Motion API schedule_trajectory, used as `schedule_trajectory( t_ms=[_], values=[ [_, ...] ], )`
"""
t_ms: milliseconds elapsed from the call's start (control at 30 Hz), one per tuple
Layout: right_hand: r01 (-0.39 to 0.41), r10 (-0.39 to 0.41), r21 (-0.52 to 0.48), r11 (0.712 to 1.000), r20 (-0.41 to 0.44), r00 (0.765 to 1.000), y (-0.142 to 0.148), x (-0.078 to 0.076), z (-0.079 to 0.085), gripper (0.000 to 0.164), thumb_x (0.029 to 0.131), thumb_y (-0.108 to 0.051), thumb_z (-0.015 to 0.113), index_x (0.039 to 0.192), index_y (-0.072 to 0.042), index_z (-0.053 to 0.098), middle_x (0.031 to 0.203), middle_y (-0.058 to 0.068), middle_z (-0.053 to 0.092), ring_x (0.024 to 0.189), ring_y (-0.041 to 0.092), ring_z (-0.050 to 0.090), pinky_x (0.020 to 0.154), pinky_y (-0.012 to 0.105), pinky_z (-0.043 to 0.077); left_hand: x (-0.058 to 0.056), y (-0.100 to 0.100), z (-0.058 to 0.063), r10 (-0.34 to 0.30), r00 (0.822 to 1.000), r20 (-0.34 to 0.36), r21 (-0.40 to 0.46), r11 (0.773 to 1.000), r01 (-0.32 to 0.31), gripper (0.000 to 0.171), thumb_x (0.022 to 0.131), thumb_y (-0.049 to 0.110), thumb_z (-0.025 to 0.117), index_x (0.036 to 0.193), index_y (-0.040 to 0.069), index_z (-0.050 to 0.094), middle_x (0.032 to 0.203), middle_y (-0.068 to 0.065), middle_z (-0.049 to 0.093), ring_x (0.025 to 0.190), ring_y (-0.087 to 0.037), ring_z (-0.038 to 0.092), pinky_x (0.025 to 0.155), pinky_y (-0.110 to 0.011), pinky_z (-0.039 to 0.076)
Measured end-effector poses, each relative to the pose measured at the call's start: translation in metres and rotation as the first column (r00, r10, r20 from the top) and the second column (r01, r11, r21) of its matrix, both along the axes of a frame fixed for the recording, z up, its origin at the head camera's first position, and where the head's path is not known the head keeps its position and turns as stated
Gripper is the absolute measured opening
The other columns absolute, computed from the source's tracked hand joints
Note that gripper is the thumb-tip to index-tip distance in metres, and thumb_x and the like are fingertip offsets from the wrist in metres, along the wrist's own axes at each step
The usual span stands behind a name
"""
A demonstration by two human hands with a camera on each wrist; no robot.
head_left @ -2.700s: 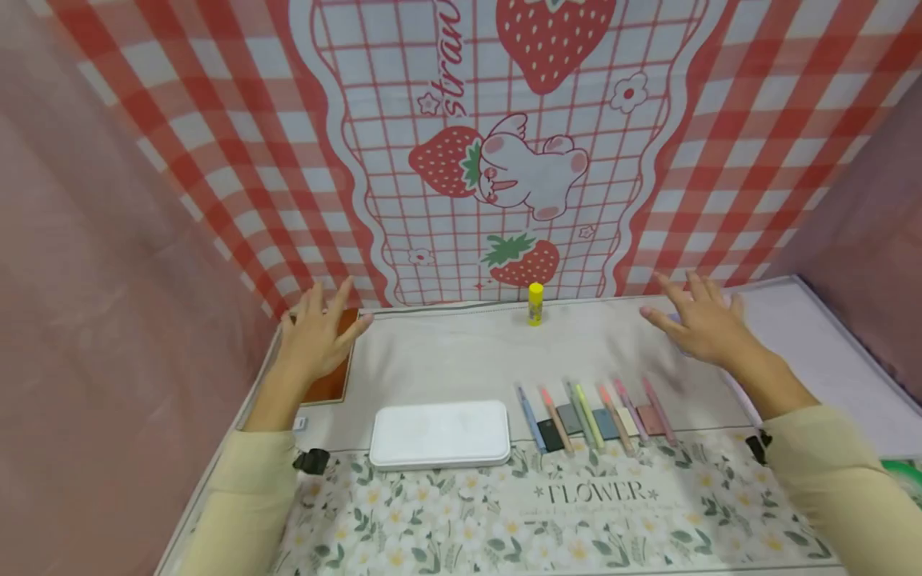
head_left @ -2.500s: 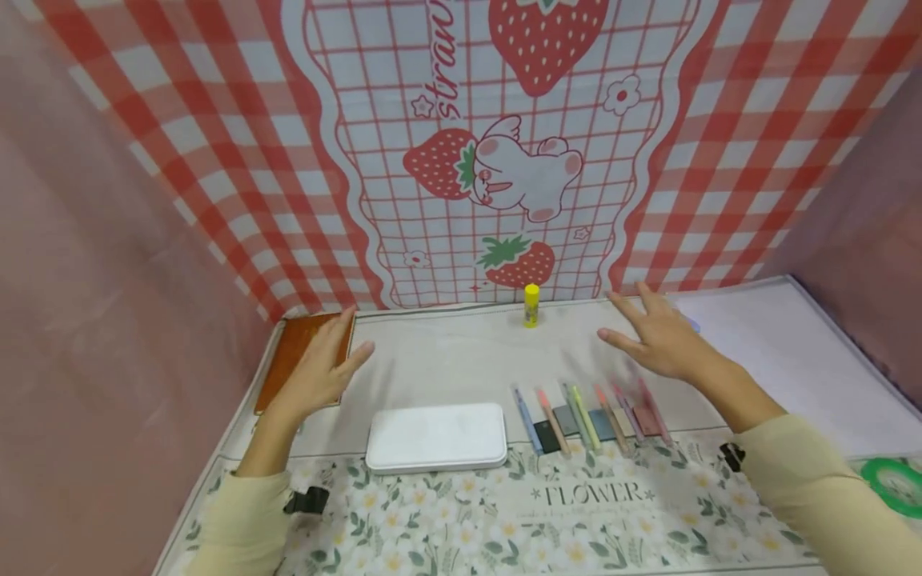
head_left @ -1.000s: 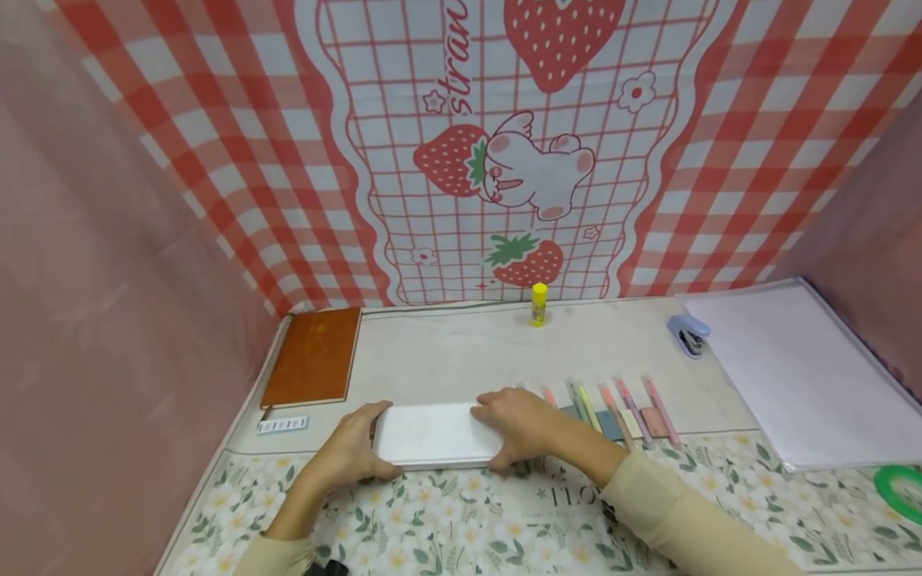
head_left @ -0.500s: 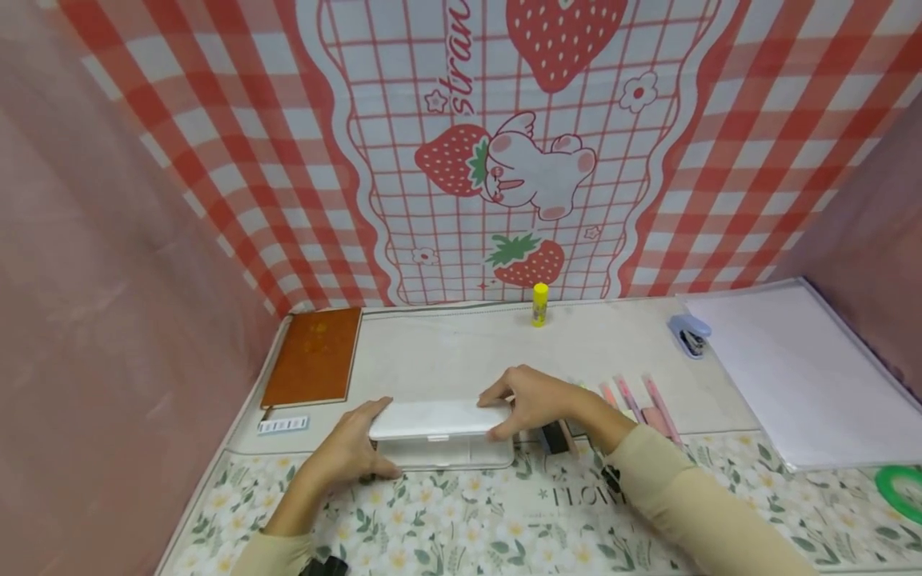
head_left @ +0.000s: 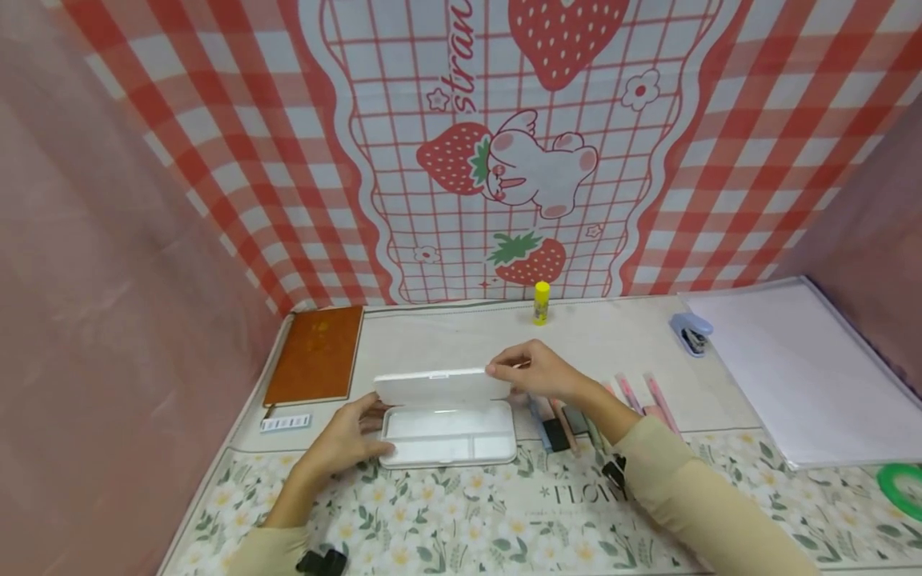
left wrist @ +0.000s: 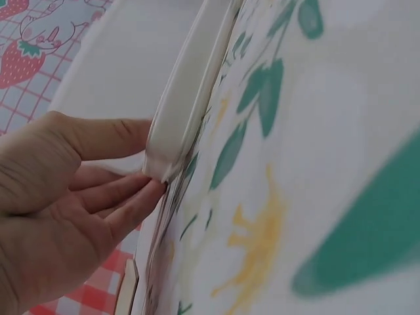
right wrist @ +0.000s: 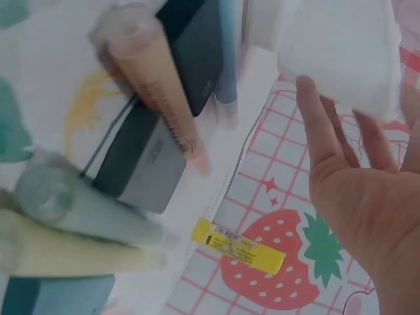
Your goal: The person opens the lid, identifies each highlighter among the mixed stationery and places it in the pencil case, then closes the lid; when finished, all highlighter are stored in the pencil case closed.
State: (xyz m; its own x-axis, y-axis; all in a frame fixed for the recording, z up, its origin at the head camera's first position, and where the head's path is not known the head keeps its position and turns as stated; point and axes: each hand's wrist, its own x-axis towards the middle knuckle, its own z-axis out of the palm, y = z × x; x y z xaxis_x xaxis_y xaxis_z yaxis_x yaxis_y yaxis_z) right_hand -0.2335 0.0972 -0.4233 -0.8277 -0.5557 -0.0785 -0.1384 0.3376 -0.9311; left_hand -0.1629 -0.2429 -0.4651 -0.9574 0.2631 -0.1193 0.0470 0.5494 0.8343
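A white pencil case [head_left: 432,450] lies on the flowered mat with its lid [head_left: 435,390] swung up along the far side. Inner dividers show in its base. My left hand [head_left: 344,436] grips the left end of the base; in the left wrist view, thumb and fingertips pinch the case's end [left wrist: 187,85]. At the lid's right corner, my right hand [head_left: 543,374] pinches the raised edge. The right wrist view has my right hand [right wrist: 357,190] with its fingertips on the pale lid [right wrist: 341,52]. My right forearm hides some pens to the right of the case.
Highlighters [head_left: 659,400] and small blocks, one black [head_left: 555,435], lie right of the case. A yellow glue stick [head_left: 541,304] stands behind. A brown notebook [head_left: 314,356] and a small white box [head_left: 286,423] are left; a stapler [head_left: 691,334], white board [head_left: 807,376] and green tape [head_left: 900,490] right.
Both hands have come in from the sides to the pencil case. The right hand has lifted the lid up and back, opening it, while the left hand stayed at the left end.
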Motion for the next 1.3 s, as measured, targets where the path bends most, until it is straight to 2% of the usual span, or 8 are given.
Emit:
schedule_trajectory(
  t_ms=[133,300,467,600,767,933,1100,1300],
  values=[
    [0.126,-0.127,0.014,0.992,0.086,0.988,-0.007,-0.007,0.0,0.04,0.093,-0.042,0.056,0.112,-0.008,0.067,0.111,0.01,0.064,0.091,0.027,0.063,0.073,0.04,0.06,0.0,0.005,0.0,0.055,0.998,-0.013,-0.007,0.998,-0.055,0.095,0.071,-0.001,0.079,0.147,-0.004,0.022,0.129,-0.019,0.051,0.117,-0.036,0.054,0.093,-0.037,0.053],
    [0.27,-0.277,0.063,0.961,0.2,0.94,-0.016,-0.019,-0.005,0.048,0.094,-0.046,0.051,0.111,-0.004,0.066,0.095,0.012,0.066,0.073,0.02,0.065,0.066,0.038,0.06,-0.001,0.009,0.001,0.074,0.995,-0.06,0.002,0.997,-0.074,0.106,0.069,-0.007,0.078,0.152,0.011,0.015,0.142,-0.019,0.041,0.114,-0.036,0.057,0.089,-0.035,0.055],
    [0.311,-0.325,0.095,0.946,0.246,0.913,-0.02,-0.025,-0.011,0.054,0.095,-0.048,0.05,0.12,-0.002,0.062,0.079,0.011,0.062,0.057,0.017,0.061,0.057,0.035,0.06,-0.002,0.011,0.002,0.078,0.992,-0.098,-0.017,0.997,-0.08,0.109,0.069,-0.007,0.078,0.153,0.016,0.012,0.145,-0.018,0.037,0.112,-0.037,0.058,0.087,-0.034,0.056],
    [0.308,-0.324,0.103,0.946,0.256,0.911,-0.02,-0.024,-0.014,0.057,0.094,-0.05,0.049,0.123,-0.002,0.06,0.077,0.01,0.061,0.055,0.016,0.061,0.056,0.033,0.059,-0.001,0.012,0.003,0.096,0.989,-0.112,-0.05,0.994,-0.102,0.109,0.067,-0.006,0.08,0.152,0.014,0.014,0.143,-0.018,0.041,0.108,-0.036,0.06,0.086,-0.034,0.056],
    [0.306,-0.321,0.113,0.945,0.168,0.932,-0.013,-0.017,-0.009,0.05,0.094,-0.048,0.051,0.114,-0.003,0.064,0.088,0.014,0.064,0.07,0.022,0.066,0.064,0.035,0.06,0.001,0.013,0.001,0.102,0.986,-0.135,-0.054,0.992,-0.11,0.109,0.067,-0.007,0.08,0.152,0.013,0.016,0.141,-0.017,0.043,0.105,-0.035,0.062,0.083,-0.032,0.057],
    [0.287,-0.278,0.197,0.937,-0.075,0.958,0.007,-0.002,0.002,0.038,0.093,-0.035,0.058,0.114,-0.004,0.063,0.086,0.016,0.066,0.07,0.027,0.066,0.059,0.037,0.058,0.002,0.015,0.0,0.109,0.984,-0.142,-0.062,0.991,-0.118,0.108,0.067,-0.007,0.08,0.152,0.014,0.016,0.14,-0.016,0.044,0.103,-0.034,0.063,0.082,-0.033,0.058],
    [0.305,-0.213,0.368,0.878,-0.271,0.939,0.019,0.015,0.002,0.04,0.087,-0.025,0.066,0.117,0.0,0.061,0.076,0.007,0.064,0.052,0.018,0.059,0.046,0.027,0.048,0.003,0.016,0.001,0.115,0.981,-0.158,-0.103,0.986,-0.133,0.109,0.066,-0.006,0.08,0.152,0.01,0.016,0.14,-0.016,0.044,0.104,-0.034,0.063,0.084,-0.034,0.057],
    [0.329,-0.16,0.52,0.789,-0.343,0.926,0.012,0.031,-0.007,0.024,0.077,-0.024,0.075,0.086,-0.002,0.069,0.07,0.004,0.063,0.056,0.014,0.053,0.049,0.025,0.045,0.003,0.016,0.001,0.113,0.979,-0.171,-0.125,0.983,-0.135,0.108,0.066,-0.005,0.081,0.152,0.01,0.016,0.141,-0.017,0.044,0.106,-0.035,0.062,0.085,-0.035,0.057]
  ],
)
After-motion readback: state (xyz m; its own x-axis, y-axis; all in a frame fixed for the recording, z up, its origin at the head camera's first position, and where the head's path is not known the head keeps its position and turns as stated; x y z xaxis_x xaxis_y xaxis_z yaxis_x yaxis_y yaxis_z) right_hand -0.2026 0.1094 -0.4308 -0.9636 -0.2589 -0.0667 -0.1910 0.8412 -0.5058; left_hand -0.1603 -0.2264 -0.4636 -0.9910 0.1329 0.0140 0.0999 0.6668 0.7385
